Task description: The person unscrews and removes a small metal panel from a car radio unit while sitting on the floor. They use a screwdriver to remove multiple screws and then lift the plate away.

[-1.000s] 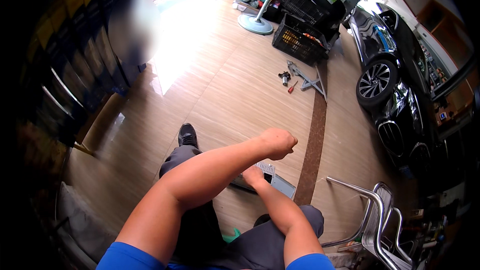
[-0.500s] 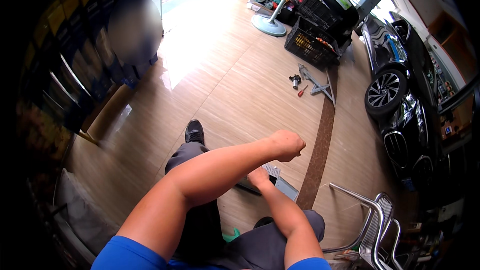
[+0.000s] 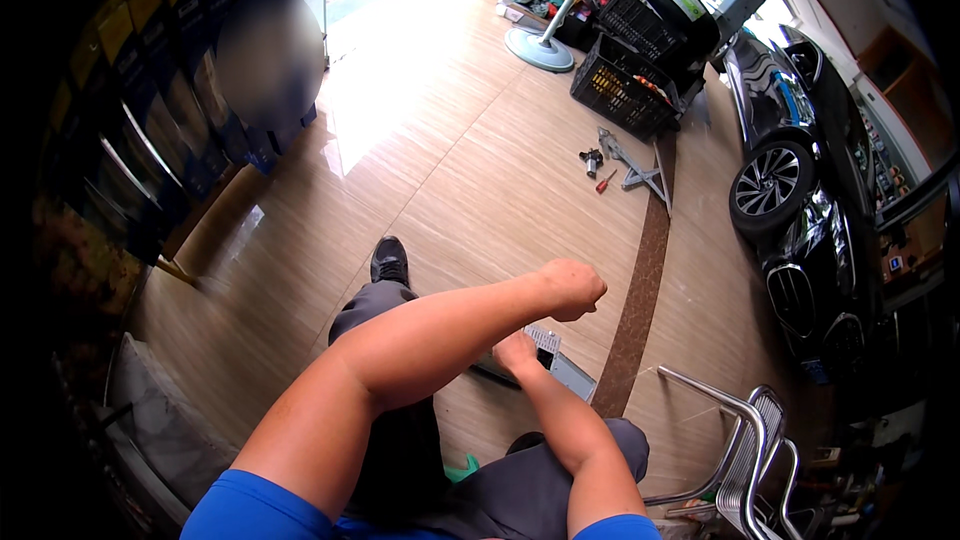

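My left hand point(image 3: 572, 288) is a closed fist held out over the wooden floor, with nothing visible in it. Below it, my right hand point(image 3: 517, 351) reaches down to a flat grey device point(image 3: 560, 365) lying on the floor in front of my knees; the fingers rest on its near end, and whether they grip it is hidden. My left leg stretches forward, ending in a black shoe point(image 3: 389, 260).
A black car point(image 3: 800, 200) stands at the right. A scissor jack point(image 3: 632, 165), a red screwdriver point(image 3: 605, 181), a black crate point(image 3: 625, 90) and a standing fan point(image 3: 545, 40) lie ahead. Metal chairs point(image 3: 745, 450) stand at the lower right; a display rack point(image 3: 150, 120) lines the left.
The view has tilted slightly, shifting the scene down and left. Both hands keep nearly the same pose, the left fist raised and the right hand on the device.
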`<state>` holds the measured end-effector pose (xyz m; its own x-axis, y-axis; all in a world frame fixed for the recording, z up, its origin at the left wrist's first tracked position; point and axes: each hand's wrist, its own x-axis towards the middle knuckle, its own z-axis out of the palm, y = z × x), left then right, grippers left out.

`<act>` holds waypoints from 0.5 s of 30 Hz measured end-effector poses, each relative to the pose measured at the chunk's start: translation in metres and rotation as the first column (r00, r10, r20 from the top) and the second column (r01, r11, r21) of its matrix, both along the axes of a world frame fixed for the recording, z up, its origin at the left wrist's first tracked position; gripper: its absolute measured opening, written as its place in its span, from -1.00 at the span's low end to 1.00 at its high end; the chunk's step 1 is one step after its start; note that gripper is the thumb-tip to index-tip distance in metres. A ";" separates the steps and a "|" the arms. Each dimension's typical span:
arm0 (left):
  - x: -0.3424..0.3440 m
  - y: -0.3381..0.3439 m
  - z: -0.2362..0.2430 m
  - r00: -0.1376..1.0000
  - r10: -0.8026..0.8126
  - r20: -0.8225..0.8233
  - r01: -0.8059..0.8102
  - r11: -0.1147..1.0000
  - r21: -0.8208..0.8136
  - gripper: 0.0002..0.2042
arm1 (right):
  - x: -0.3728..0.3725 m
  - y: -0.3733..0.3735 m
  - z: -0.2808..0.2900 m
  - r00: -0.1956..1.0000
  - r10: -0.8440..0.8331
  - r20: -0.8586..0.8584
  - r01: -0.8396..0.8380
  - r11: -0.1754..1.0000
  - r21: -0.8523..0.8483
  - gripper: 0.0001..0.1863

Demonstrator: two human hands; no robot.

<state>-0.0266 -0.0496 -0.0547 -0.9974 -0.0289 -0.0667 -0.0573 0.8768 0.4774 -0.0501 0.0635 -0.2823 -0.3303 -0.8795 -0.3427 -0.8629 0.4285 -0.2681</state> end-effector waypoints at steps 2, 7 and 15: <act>0.002 0.000 0.001 1.000 0.004 -0.015 -0.004 1.000 0.006 -0.76 | 0.004 0.001 0.011 1.000 0.001 0.010 -0.001 1.000 -0.009 -0.49; 0.002 0.004 0.000 1.000 0.004 0.003 -0.004 1.000 -0.015 -0.77 | 0.001 0.006 0.015 0.996 0.091 0.003 -0.091 0.996 -0.005 -0.50; -0.004 0.001 -0.003 0.997 -0.039 0.069 0.038 0.999 0.013 -0.71 | -0.015 0.002 -0.012 0.999 0.019 0.029 -0.024 0.983 0.184 -0.45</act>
<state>-0.0309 -0.0487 -0.0580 -0.9907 0.0107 -0.1360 -0.0570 0.8732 0.4840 -0.0652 0.0656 -0.2940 -0.3004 -0.8071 -0.5084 -0.8661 0.4541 -0.2092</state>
